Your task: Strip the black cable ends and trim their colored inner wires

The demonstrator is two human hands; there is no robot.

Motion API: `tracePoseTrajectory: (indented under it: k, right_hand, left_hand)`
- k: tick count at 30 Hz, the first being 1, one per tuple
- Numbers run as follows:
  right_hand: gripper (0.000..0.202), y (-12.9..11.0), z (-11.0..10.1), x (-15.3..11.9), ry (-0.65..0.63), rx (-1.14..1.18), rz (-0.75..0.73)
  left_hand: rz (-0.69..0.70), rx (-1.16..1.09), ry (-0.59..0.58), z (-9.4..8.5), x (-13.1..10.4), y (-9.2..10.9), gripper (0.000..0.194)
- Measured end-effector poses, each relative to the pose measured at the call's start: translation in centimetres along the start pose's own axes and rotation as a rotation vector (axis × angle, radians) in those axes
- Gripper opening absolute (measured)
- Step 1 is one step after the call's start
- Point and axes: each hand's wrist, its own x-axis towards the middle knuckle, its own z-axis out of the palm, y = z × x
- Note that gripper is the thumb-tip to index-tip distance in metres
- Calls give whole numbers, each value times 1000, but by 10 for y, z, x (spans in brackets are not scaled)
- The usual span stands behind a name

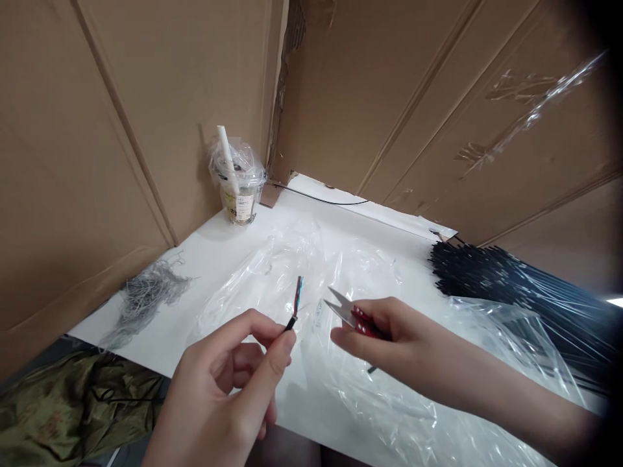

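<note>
Both hands (233, 383) raised, pinching cable (294, 305), snips (351, 314).

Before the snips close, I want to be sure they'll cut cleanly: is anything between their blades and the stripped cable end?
Nothing visible. The right hand holds the snips with blades open, pointing at the cable end pinched in the left hand's fingers. Only a bare gap above the clear plastic sheet separates them.

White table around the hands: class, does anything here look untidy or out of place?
A tangled grey heap of wire strands sprawls at the white table's left edge, and a lidded plastic drink cup with a white straw stands in the far corner beside the work.
</note>
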Motion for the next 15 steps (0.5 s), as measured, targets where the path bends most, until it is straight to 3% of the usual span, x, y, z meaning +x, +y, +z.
tracePoseTrajectory:
  k: [4, 9, 15]
  right_hand:
    - [46, 2, 8, 2, -56, -36, -58]
    - [51, 5, 17, 6, 5, -66, -237]
    - [43, -13, 11, 8, -58, -197, -114]
  left_hand:
    - [-14, -19, -12, -2, 0, 0, 37]
    - [3, 14, -54, -1, 0, 1, 30]
    - [40, 52, -20, 1, 2, 2, 27]
